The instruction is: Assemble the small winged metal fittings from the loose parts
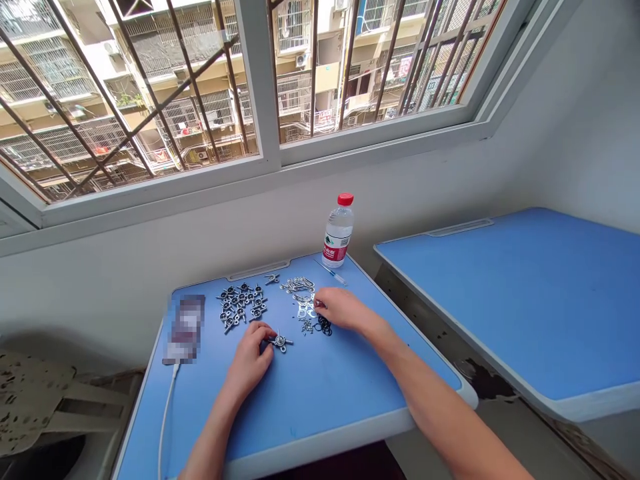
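My left hand rests on the blue desk, its thumb and fingers curled round one arm of a small metal part with a round hub and several short arms. Beyond it lies a cluster of similar metal parts, and a single one sits apart behind them. My right hand is over small hardware, fingertips pinched together; what they hold is hidden. Around those fingertips are flat silvery metal pieces, black rings and a scatter of tiny metal bits.
A red-capped water bottle stands at the back edge, with a slim blue-and-clear screwdriver-like tool before it. At left, a blurred-out phone has a white cable attached. A second blue desk stands right, beyond a gap.
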The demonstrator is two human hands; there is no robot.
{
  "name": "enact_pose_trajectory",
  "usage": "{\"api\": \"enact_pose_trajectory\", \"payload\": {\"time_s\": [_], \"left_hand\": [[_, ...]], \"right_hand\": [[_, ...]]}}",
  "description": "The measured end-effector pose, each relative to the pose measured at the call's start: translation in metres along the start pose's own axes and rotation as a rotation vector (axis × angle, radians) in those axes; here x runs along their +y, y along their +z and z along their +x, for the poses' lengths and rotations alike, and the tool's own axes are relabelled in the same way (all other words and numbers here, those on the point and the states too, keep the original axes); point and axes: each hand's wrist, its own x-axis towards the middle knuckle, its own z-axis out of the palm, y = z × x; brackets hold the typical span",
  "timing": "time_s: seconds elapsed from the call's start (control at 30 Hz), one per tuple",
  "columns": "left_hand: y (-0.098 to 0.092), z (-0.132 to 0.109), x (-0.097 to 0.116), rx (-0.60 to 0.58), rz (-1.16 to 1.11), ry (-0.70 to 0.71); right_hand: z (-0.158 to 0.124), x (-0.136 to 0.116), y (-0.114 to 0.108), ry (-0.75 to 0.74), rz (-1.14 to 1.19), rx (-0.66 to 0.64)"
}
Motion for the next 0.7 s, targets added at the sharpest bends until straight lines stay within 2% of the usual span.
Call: {"api": "enact_pose_trajectory", "payload": {"time_s": [0.3,0.7], "left_hand": [[0.0017,-0.0003,-0.0028,0.015,-0.008,0.006],[0.0008,0.0003,-0.0021,-0.004,-0.007,0.002]], "right_hand": [[0.0004,-0.0015,0.0022,-0.054,-0.069,0.009],[0.0007,-0.0038,0.0008,0.014,-0.094,0.045]]}}
